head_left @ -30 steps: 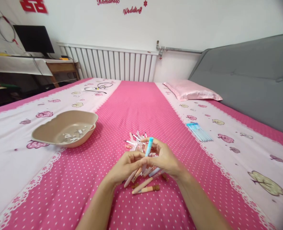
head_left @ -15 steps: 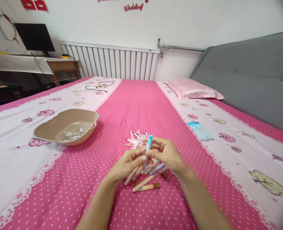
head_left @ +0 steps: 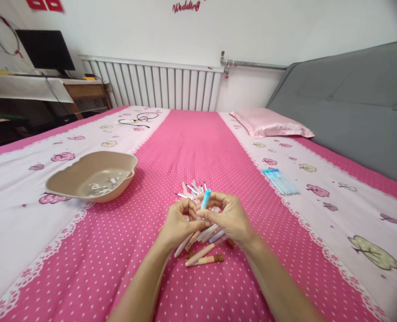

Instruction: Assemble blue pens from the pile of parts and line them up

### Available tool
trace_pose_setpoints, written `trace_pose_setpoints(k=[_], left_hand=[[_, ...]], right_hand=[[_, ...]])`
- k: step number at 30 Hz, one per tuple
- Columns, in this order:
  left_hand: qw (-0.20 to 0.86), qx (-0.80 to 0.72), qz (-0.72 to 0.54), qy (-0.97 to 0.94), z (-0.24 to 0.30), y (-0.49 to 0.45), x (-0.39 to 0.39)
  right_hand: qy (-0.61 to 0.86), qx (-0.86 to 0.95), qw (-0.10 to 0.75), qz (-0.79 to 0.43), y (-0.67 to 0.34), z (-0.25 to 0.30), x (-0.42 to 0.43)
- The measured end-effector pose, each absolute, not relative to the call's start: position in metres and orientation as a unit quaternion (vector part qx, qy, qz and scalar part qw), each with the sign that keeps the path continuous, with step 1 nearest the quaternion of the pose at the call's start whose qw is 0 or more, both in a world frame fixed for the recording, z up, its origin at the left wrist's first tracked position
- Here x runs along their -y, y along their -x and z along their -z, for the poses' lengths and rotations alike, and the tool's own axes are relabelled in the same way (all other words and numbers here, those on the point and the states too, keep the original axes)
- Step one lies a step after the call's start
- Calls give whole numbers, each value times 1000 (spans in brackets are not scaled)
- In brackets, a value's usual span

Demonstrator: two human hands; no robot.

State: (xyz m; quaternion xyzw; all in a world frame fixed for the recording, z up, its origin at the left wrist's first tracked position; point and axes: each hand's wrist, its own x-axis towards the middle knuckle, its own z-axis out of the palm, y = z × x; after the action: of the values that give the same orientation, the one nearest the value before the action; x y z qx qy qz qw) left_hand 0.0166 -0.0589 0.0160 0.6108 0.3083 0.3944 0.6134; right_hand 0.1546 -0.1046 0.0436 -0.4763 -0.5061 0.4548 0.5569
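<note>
Both my hands meet over a pile of pens [head_left: 201, 250] on the pink dotted bedspread. My right hand [head_left: 228, 217] pinches a light blue pen [head_left: 205, 199] that stands nearly upright, its cap end up. My left hand [head_left: 178, 221] is curled with its fingertips against the lower part of the same pen. Loose pen parts [head_left: 189, 190] lie just beyond my fingers.
A beige shallow dish [head_left: 91, 176] with small white bits sits to the left. A bundle of light blue pens [head_left: 280, 181] lies to the right. A pink pillow [head_left: 272, 125] and a grey headboard [head_left: 346, 107] are at the far right. A black cable [head_left: 139, 120] lies further back.
My left hand's fingers have curled in tighter against the pen. The blue pen has sunk slightly lower between my hands. The view has tilted a little.
</note>
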Motion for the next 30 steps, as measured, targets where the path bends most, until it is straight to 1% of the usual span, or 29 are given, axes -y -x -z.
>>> trace_pose_setpoints(k=[3,7,10,15,18,20,22,25,27,28,30], left_hand=[[636,-279,-344,-632,-20,-14,61],[670,-223,-275,-652,-22,-16,66],[680,-195,-247,-662,-16,-22,69],[697,-212,-244,-640,-7,-27,67],[714,-243,-252,-606,-8,-26,64],[713,-277,-271,-584,-10,-24,60],[704,-312,-309,-559,-11,-20,55],[701,-349,-368,-501,-13,-14,49],[710,-362,-391,-461,-13,-11,46],[713,-365,-398,-447,-13,-10,45],[716,-362,-410,-433,-12,-9,45]], right_hand=[[463,465,578,-485,-156,-44,105],[452,415,619,-491,-159,-43,103],[453,404,615,-503,-159,-44,102],[452,394,616,-511,-159,-44,102],[453,392,635,-488,-162,-44,101],[469,390,632,-478,-166,-43,100],[495,399,601,-485,-171,-41,100],[541,468,486,-502,-178,-37,100],[582,526,404,-471,-181,-35,101],[603,546,376,-443,-181,-34,102],[633,564,358,-391,-180,-35,104]])
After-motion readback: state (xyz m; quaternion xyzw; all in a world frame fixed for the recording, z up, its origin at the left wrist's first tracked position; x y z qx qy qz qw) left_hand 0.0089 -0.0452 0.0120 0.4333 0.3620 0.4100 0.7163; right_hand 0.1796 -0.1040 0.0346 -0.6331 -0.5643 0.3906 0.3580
